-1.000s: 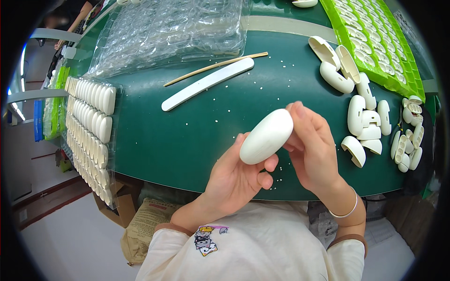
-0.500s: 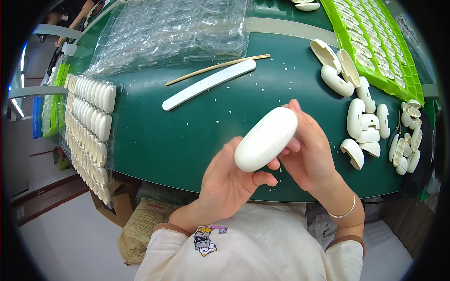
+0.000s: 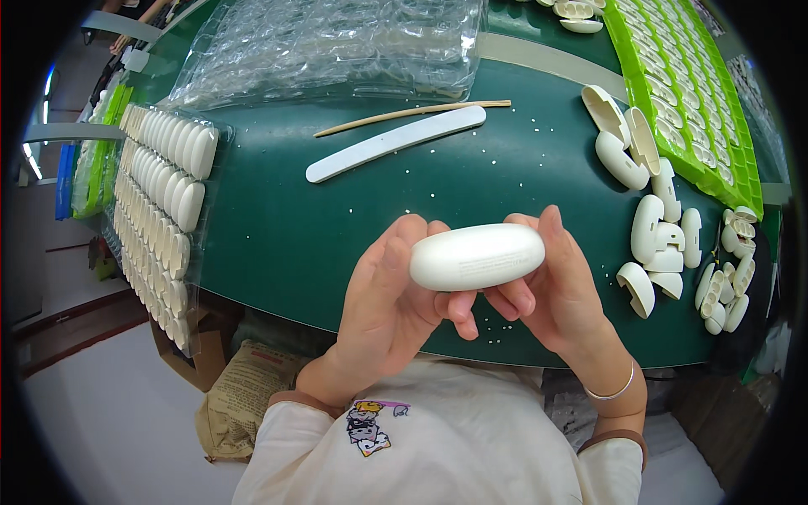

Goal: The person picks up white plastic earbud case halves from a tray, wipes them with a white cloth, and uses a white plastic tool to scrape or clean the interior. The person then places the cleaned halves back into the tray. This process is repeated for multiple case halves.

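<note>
A smooth white oval case [image 3: 477,255] lies level between my two hands, with faint print on the side turned up to me. My left hand [image 3: 389,290] grips its left end, thumb on the near side and fingertips curling underneath. At the other end my right hand [image 3: 560,286] holds it the same way. Beyond the hands, a white nail-file-shaped board [image 3: 396,143] rests on the green table [image 3: 278,219]. A thin wooden stick [image 3: 412,115] lies just behind that board.
Left stands a clear tray of white oval shells [image 3: 168,210]. Stacked clear plastic trays [image 3: 328,50] sit at the back. Loose white case parts [image 3: 648,227] lie on the right, beside a green tray [image 3: 699,109] of similar pieces. Small white specks dot the table.
The white case has turned from a slant to nearly level, showing its printed side. My left hand has risen a little, and the right hand has dropped slightly.
</note>
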{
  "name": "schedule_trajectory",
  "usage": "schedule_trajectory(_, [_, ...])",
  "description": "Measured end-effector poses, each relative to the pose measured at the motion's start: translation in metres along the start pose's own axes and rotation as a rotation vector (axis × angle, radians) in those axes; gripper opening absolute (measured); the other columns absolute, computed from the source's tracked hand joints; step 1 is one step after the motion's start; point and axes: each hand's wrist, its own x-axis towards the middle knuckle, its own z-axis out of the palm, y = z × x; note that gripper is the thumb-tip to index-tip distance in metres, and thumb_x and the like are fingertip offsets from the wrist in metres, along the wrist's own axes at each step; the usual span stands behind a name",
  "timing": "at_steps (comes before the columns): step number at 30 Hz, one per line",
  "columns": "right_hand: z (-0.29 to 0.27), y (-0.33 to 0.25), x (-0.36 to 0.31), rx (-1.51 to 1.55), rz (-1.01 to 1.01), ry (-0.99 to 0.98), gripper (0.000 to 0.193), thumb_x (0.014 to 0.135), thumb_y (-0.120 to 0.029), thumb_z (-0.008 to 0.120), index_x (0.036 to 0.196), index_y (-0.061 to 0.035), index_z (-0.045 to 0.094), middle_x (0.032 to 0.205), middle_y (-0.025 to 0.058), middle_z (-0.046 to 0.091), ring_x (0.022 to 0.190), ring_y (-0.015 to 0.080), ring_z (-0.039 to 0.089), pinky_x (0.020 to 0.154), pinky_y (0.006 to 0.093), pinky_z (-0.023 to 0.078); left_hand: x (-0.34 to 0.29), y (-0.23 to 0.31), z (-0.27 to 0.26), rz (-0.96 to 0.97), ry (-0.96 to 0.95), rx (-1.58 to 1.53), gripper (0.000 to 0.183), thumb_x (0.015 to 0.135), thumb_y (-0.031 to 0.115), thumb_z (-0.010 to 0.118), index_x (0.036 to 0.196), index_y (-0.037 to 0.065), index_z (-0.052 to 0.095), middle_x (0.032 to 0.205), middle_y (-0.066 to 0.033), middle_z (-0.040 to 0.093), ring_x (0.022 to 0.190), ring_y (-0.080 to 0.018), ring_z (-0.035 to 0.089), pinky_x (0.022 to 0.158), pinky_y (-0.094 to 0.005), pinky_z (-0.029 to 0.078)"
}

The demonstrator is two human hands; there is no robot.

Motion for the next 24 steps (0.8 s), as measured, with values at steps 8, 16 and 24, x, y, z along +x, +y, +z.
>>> schedule_trajectory(8, [0.0004, -0.0021, -0.0007, 0.006, 0.008, 0.012, 0.047, 0.088, -0.045, 0.036, 0.074, -0.0031, 0.052, 0.050, 0.0035, 0.047, 0.049, 0.0119, 0.046, 0.049, 0.0252, 0.037, 0.0014, -0.0005, 0.0022, -0.003, 0.002, -0.006, 0.035, 0.087, 0.041, 0.038, 0.077, 0.007, 0.036, 0.078, -0.0070, 0.044, 0.067, -0.0156, 0.053, 0.056, -0.0303, 0.053])
schedule_trajectory(16, [-0.0003, -0.0018, -0.0012, -0.022, -0.028, -0.005, 0.046, 0.088, -0.044, 0.038, 0.076, -0.0025, 0.052, 0.052, 0.0038, 0.048, 0.049, 0.0112, 0.046, 0.049, 0.0246, 0.037, 0.0024, -0.0004, 0.0020, 0.021, -0.017, 0.027, 0.035, 0.088, 0.041, 0.038, 0.077, 0.008, 0.036, 0.077, -0.0066, 0.045, 0.066, -0.0152, 0.053, 0.056, -0.0301, 0.053])
schedule_trajectory(24, [-0.0001, -0.0023, -0.0021, -0.044, -0.047, -0.017, 0.045, 0.087, -0.044, 0.040, 0.077, -0.0022, 0.053, 0.052, 0.0037, 0.048, 0.049, 0.0107, 0.045, 0.049, 0.0235, 0.036, 0.0027, -0.0010, 0.0024, 0.049, -0.054, 0.004, 0.035, 0.087, 0.041, 0.039, 0.077, 0.007, 0.036, 0.078, -0.0073, 0.045, 0.066, -0.0152, 0.053, 0.056, -0.0302, 0.053])
